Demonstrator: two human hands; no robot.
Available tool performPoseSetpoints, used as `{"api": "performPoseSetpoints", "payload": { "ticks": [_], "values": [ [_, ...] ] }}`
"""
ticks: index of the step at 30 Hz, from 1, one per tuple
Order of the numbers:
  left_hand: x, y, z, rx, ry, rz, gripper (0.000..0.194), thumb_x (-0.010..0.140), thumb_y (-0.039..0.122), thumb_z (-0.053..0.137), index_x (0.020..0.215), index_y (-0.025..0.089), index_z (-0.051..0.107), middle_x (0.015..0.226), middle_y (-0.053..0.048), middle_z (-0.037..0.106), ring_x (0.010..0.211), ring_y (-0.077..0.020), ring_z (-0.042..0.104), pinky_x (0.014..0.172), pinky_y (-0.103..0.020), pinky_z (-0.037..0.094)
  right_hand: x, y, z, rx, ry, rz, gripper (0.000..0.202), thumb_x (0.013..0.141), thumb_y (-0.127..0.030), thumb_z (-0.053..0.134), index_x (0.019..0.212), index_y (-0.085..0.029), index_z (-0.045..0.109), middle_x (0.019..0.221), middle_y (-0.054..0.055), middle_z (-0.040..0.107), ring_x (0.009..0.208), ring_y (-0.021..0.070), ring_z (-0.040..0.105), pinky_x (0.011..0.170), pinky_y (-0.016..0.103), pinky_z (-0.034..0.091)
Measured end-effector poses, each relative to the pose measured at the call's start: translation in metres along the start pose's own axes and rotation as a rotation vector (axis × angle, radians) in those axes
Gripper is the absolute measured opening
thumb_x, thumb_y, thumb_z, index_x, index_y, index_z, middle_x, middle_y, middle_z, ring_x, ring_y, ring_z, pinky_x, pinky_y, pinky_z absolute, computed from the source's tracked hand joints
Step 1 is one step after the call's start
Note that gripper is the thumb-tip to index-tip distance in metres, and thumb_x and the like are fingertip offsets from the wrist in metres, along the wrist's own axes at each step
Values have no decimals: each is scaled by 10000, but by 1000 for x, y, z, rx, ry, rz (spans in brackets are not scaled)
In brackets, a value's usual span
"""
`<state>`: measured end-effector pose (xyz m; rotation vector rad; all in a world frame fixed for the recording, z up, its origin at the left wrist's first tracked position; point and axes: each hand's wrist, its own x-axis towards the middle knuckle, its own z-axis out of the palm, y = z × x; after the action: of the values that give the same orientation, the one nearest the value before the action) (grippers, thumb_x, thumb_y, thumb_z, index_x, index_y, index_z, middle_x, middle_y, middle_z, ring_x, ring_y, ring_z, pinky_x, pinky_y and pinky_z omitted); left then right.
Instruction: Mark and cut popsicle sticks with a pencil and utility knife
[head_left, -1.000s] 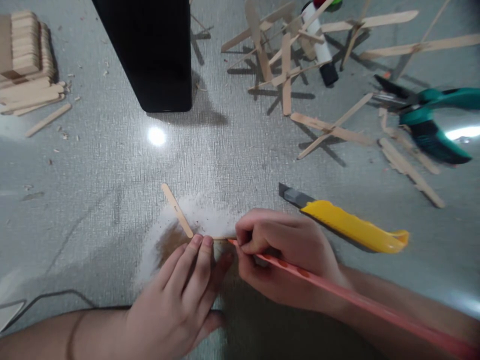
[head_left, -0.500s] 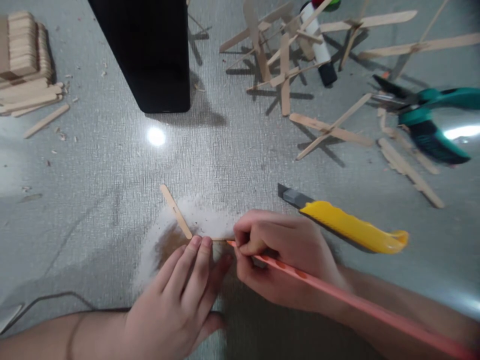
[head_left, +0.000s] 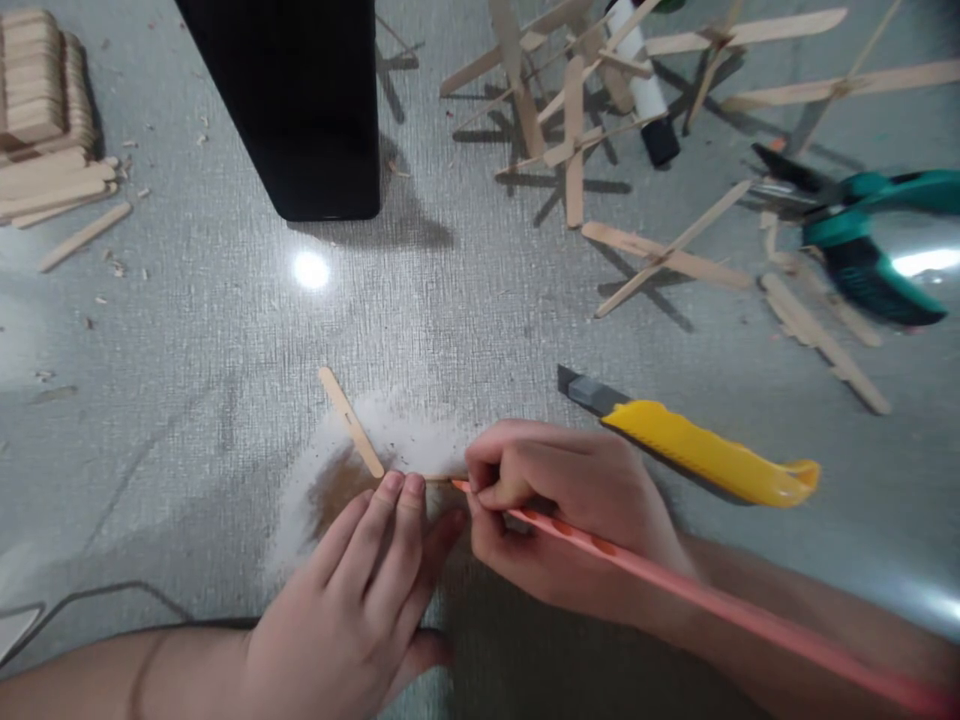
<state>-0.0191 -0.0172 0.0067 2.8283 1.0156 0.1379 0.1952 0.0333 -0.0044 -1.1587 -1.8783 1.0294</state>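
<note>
My right hand (head_left: pixel 562 515) is closed round a long pink pencil (head_left: pixel 660 578). The pencil's tip meets a thin wooden craft stick (head_left: pixel 439 478), which seems to stand on its edge. At that stick's other end, my left hand (head_left: pixel 360 590) holds it with the fingertips, covering part of it. Another craft stick (head_left: pixel 351 422), with a small slit in its middle, lies flat just beyond the left fingertips. Under both hands the tabletop has a worn white and brown patch (head_left: pixel 337 490). A yellow utility knife (head_left: pixel 690 445), blade out, lies beyond my right hand.
At the back stands a black phone-like slab (head_left: pixel 322 120). Several crossed craft sticks (head_left: pixel 664 258) are at the back right, near green-handled pliers (head_left: pixel 847 240) and a white tube (head_left: pixel 645 85). A stack of craft sticks (head_left: pixel 34 80) and wood shavings lie far left.
Both hands stay nearly in place, with the pencil tip still at the craft stick. The whole view has shifted very slightly.
</note>
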Motion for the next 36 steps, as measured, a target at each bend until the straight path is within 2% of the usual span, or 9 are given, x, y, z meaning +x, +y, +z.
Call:
{"api": "performPoseSetpoints", "payload": {
  "ticks": [9, 26, 36],
  "values": [
    [-2, -1, 0, 37, -21, 32, 712, 961, 672, 486, 1293, 55, 617, 1372, -206, 620, 1295, -357, 543, 1117, -461, 360, 0, -1, 0, -17, -11, 3, 259, 752, -30, 578, 710, -231, 421, 715, -30, 605, 567, 83, 545, 494, 209, 434],
    [-2, 0, 1, 41, -20, 42, 784, 885, 708, 586, 1281, 32, 621, 1394, -232, 593, 1302, -382, 528, 1121, -473, 350, 0, 0, 1, 24, 0, 15, 267, 753, -20, 578, 727, -229, 414, 716, -27, 593, 581, 84, 544, 501, 208, 430],
    [-2, 0, 1, 49, -17, 41, 875, 782, 776, 661, 1251, 38, 637, 1380, -226, 605, 1297, -383, 527, 1120, -464, 355, 0, 0, 1, -1, 1, 14, 258, 785, -30, 578, 720, -227, 425, 716, -28, 613, 571, 80, 548, 496, 198, 436]
  ]
}}
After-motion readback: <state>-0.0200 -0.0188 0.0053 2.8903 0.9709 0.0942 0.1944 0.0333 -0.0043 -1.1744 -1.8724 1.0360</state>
